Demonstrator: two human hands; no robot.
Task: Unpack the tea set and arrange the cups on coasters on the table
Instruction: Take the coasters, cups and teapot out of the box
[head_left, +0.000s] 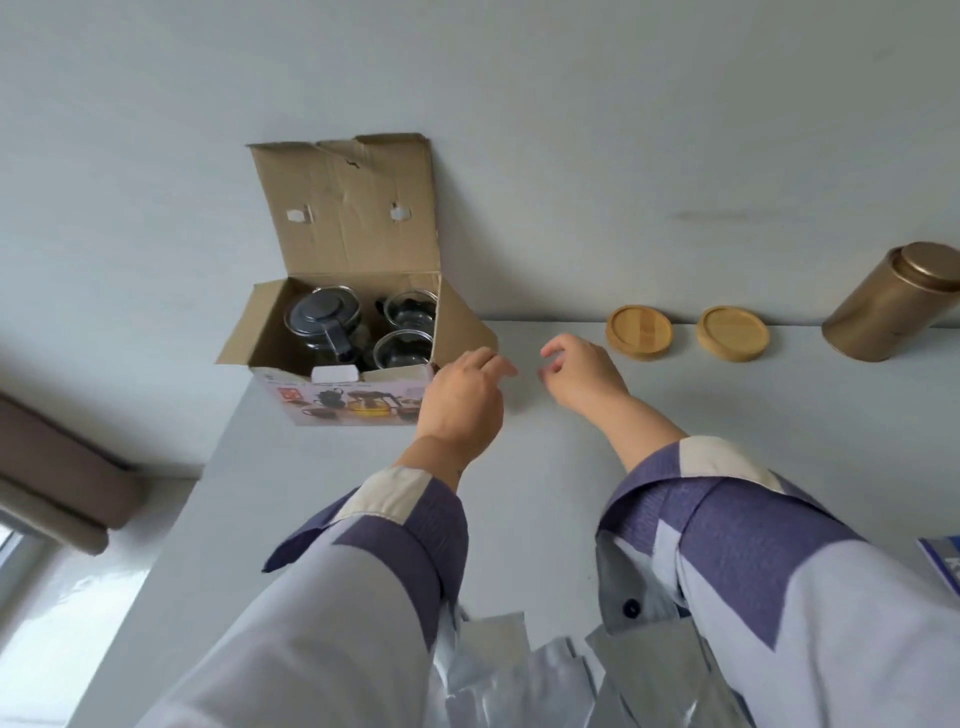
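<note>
An open cardboard box stands at the table's far left corner, its lid flap leaning on the wall. Inside are a glass teapot with a dark lid and two glass cups. Two round wooden coasters lie side by side against the wall to the right. My left hand hovers just right of the box with loosely curled fingers and holds nothing. My right hand hangs over the table between the box and the coasters, fingers apart and empty.
A gold tin canister stands at the far right against the wall. The white table ends in a left edge below the box. Silver foil packets lie at the near edge, and a blue-and-white booklet sits at the right.
</note>
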